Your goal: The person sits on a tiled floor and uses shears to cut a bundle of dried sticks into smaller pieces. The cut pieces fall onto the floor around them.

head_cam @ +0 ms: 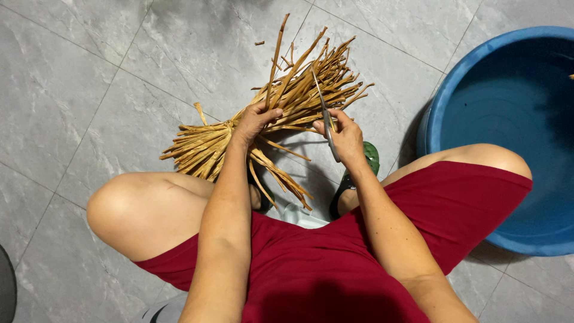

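My left hand (254,121) grips a thick bundle of dry tan straw strips (299,90) near its middle, with loose ends fanning up and to the right. More strips of the same bundle (197,146) spread out to the left and down over my knee. My right hand (345,136) holds a pair of metal scissors (323,104), blades pointing up into the fanned ends of the bundle. Both hands work above my lap, between my bent knees.
A large blue plastic tub (514,113) stands on the grey tiled floor (72,90) at the right, touching my right knee. A green sandal (371,157) shows under my right hand. A few small strip offcuts (259,43) lie on the tiles beyond the bundle.
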